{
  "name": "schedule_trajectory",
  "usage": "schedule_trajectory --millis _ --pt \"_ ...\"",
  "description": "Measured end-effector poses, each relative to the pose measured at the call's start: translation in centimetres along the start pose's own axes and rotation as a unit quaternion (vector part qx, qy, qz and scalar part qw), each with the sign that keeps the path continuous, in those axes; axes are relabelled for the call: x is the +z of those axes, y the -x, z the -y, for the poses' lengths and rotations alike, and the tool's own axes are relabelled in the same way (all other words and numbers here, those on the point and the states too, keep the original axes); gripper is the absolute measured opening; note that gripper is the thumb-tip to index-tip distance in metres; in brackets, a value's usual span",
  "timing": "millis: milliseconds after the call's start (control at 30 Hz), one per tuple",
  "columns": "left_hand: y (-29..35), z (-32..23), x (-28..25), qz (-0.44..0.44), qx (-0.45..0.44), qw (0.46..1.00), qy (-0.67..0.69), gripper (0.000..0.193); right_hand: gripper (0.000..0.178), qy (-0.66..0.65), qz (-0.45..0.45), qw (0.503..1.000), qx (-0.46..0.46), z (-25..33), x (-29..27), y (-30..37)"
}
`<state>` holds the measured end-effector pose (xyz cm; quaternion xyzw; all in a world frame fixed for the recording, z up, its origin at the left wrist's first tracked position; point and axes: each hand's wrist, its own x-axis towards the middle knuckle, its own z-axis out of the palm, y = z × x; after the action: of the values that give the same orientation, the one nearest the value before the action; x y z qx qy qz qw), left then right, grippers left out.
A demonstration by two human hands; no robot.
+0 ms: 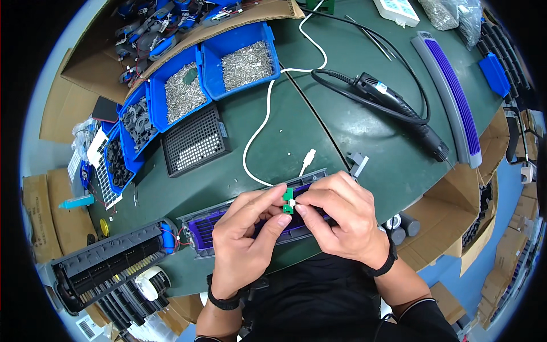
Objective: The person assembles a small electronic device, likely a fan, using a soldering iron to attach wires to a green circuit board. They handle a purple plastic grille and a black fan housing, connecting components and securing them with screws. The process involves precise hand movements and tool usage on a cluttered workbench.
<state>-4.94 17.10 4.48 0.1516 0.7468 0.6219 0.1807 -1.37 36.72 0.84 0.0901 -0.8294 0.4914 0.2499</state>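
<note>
1. Left hand (246,231): fingers pinched on green board (289,196), above near purple-grey casing (204,229).
2. Right hand (342,216): fingers closed on white connector (292,202).
3. Advised: support board edges; keep connector square.

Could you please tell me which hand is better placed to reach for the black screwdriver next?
Probably the right hand: though touching the white connector, it is nearer the screwdriver; the left hand holds the green board.
</note>
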Motion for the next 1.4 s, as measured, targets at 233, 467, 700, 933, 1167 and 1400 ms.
schedule_trajectory --millis 233,467,700,933,1167,1400 --pt "-0.2 0.0 0.9 -0.033 -0.035 0.997 0.065 0.039 0.019 -0.004 -0.009 1.000 0.000 -0.1 0.1 -0.1" --pt "0.2 0.2 1.0 -0.044 -0.025 0.995 0.084 0.040 0.019 0.011 -0.006 1.000 -0.015 0.0 0.1 -0.1" --pt "0.2 0.4 1.0 -0.046 0.003 0.995 0.085 0.040 0.020 0.008 -0.007 1.000 -0.024 -0.1 0.1 0.0" --pt "0.1 0.0 1.1 -0.050 -0.001 0.996 0.071 0.038 0.019 -0.003 -0.006 1.000 -0.019 -0.1 0.0 0.0" --pt "0.1 0.0 1.2 -0.050 -0.003 0.996 0.070 0.035 0.018 -0.006 -0.007 1.000 -0.016 -0.1 0.0 0.0" --pt "0.0 0.4 1.1 -0.044 0.013 0.996 0.073 0.037 0.019 -0.004 -0.004 1.000 -0.015 -0.1 -0.1 0.0"
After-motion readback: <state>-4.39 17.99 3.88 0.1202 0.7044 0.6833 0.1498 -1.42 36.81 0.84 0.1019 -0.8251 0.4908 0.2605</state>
